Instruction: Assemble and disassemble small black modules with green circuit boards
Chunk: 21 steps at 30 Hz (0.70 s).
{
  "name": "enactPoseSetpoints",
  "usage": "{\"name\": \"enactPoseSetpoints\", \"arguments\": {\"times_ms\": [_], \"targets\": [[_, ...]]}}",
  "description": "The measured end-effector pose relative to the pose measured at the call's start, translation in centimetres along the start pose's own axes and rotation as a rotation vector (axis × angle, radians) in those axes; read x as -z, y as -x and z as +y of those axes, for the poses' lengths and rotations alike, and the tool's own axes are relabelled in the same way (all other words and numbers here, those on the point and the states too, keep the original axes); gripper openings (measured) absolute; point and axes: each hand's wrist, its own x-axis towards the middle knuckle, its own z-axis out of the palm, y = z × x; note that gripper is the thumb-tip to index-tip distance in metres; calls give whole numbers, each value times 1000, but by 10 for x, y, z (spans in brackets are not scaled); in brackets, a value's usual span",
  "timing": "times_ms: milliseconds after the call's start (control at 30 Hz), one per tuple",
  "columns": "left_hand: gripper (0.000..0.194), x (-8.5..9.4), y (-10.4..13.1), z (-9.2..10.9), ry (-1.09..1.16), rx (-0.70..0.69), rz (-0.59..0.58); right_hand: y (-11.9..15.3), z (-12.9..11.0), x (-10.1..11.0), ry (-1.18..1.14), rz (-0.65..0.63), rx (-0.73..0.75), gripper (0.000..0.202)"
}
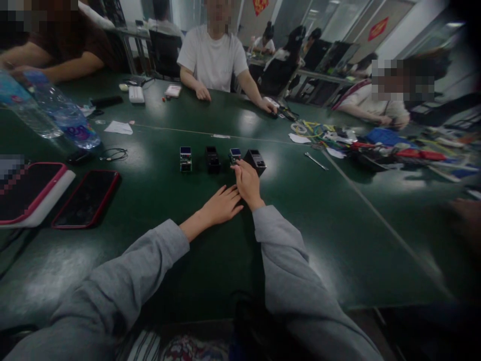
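Note:
Several small electronic modules stand in a row on the green table. Leftmost is a module with a bare green circuit board and a small screen (185,159). To its right is a black-cased module (212,159). A third small module with a screen (235,152) is partly covered by my right hand (248,184), whose bent fingers close on its near end. Just right of it stands a black box-shaped module (256,159). My left hand (222,204) lies flat and open on the table, fingers stretched, its fingertips beside my right hand.
Left are two water bottles (69,113), a red-edged phone (87,199) and a pink-edged tablet-like device (35,190). A wrench (316,161) lies right of the modules, before a heap of cables and tools (379,145). People sit across the table.

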Motion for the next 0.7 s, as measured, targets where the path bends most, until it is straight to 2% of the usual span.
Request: {"name": "enactPoseSetpoints", "arguments": {"times_ms": [133,267,400,567,633,700], "targets": [[53,2,0,0,40,6,-10,4,-5,1,-22,23,-28,68],[53,4,0,-4,57,8,-20,6,-9,4,-35,46,-19,65],[57,4,0,-3,79,1,-29,1,-2,4,-16,194,-63,59],[59,5,2,-3,76,3,-24,-5,19,5,45,350,-228,51],[55,8,2,-4,47,10,19,-5,29,2,64,371,-304,48],[48,12,1,-8,-8,45,130,-6,38,-2,69,387,-364,46]]}}
